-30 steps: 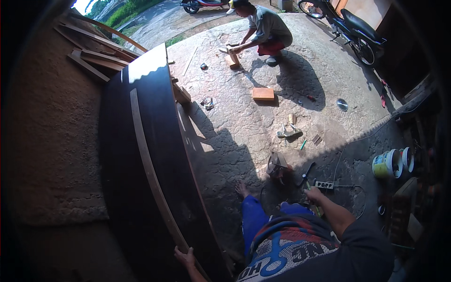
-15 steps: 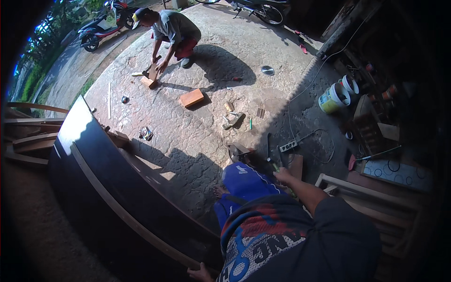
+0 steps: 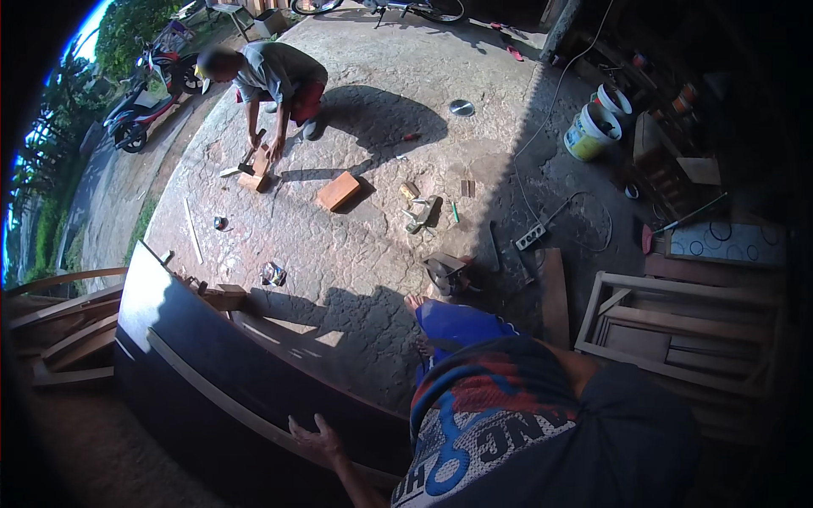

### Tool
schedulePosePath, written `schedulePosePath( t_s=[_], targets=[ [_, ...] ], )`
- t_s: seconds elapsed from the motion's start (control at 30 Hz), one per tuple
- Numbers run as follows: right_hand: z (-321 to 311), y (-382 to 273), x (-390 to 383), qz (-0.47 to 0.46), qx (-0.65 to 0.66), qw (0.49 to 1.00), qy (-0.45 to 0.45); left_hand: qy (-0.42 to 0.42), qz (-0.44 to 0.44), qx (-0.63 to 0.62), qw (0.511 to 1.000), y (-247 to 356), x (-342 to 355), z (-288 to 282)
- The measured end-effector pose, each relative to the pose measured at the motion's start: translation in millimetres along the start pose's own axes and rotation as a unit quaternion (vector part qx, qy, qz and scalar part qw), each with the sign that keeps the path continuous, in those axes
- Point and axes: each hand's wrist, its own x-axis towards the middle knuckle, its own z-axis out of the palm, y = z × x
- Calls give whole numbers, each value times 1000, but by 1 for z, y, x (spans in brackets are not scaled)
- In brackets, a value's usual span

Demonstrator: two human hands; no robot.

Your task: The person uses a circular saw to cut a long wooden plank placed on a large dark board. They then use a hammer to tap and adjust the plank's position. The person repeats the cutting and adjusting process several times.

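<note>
My left hand (image 3: 318,442) is open, its thumb and fingers spread, over a long wooden strip (image 3: 229,385) that lies along a large dark panel (image 3: 195,339). I cannot tell whether the fingers touch the strip. Only a piece of my right forearm (image 3: 572,366) shows beside my shirt; the right hand itself is hidden behind my body, and so is anything it may hold. By my feet stands a dark tool with a metal plate (image 3: 445,269), its kind unclear.
A person (image 3: 275,85) squats ahead, hands on wooden pieces (image 3: 254,176). A wood block (image 3: 339,191), a power tool (image 3: 421,215) and a power strip (image 3: 531,236) lie on the concrete. Wooden frames (image 3: 677,330) lie at right, buckets (image 3: 586,135) beyond, curved timbers (image 3: 80,339) at left.
My left hand has let go of the strip's near end, moved forward and spread its fingers. My right hand, earlier on a green-handled tool, has gone out of sight. The view has shifted.
</note>
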Motion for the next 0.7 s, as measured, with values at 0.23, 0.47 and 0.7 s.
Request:
schedulePosePath(
  t_s=[0.23, 0.47, 0.7],
  targets=[
    [5, -36, 56, -15, -33, 998, -43, -112, 104, -138, 979, 146, 125, 98],
    [-7, -46, 125, -50, -66, 997, 1, -513, 80, -143, 843, 194, 111, 184],
    [-30, -206, 86, 14, 109, 994, -21, -658, 299, -13, 691, 230, 169, 245]
  ],
)
